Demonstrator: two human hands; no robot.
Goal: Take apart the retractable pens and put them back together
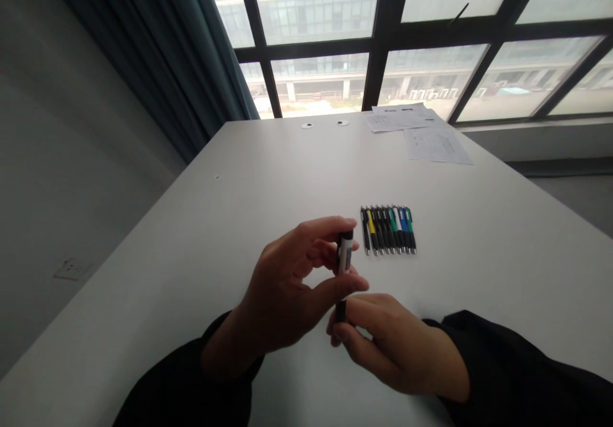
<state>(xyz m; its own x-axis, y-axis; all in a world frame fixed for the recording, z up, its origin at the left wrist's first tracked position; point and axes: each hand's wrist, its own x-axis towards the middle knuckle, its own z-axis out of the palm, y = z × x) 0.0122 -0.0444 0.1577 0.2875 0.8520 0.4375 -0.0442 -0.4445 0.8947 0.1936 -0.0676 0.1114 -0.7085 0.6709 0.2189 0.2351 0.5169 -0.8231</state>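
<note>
Above a smooth white tabletop [268,172], I hold one slim pen with a white barrel and black ends [345,260] nearly upright between both hands, on the near left side of a neat row of dark-gripped pens in black, yellow, green, white and blue [388,230]. My left hand [292,286] closes lightly on the upper part, forefinger over the black top and thumb across the barrel; my right hand [397,341] pinches the black lower end between thumb and curled fingers. The tip is hidden in that pinch, so I cannot tell whether it is out. The pen looks light and stiff, likely hard plastic, fit for a firm fingertip hold but not for bending. Its pale barrel is probably the slippery part; the dark lower section, if rubbery, offers the surest purchase, while one fingertip steadies the top, clear of what appears to be a clip. Beyond the row lie loose white printed sheets of paper [438,144].
</note>
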